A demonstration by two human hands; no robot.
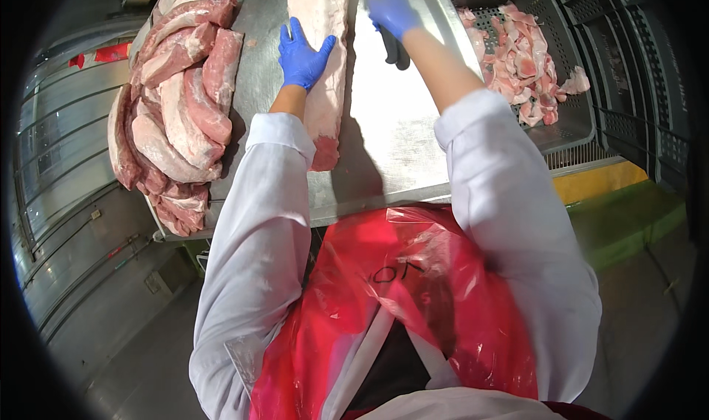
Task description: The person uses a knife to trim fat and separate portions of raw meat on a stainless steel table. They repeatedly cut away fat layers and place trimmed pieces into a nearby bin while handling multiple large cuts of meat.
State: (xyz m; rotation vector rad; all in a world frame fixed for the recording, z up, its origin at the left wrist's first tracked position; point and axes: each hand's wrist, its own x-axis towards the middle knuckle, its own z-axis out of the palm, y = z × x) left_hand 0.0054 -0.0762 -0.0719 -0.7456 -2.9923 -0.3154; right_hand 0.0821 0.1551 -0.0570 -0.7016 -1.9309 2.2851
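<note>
A long, pale, fat-covered pork loin (326,113) lies lengthwise on the steel table, its near end redder. My left hand (303,56), in a blue glove, rests on the loin's left edge with its fingers spread. To the right of the loin, at the far part of the table, is my right hand (390,8), also blue-gloved and smeared by motion. It is closed round the black handle of a knife (395,53), whose end sticks out below the fist. No blade can be made out. Between this hand and the loin runs a narrow gap of bright table.
Long cuts of pork (181,95) are piled along the left side of the steel table (399,154). Beyond its right edge, a dark perforated crate (569,128) holds pale trimmings (524,65). Another dark crate (628,58) stands farther right. A green ledge (628,220) lies below it.
</note>
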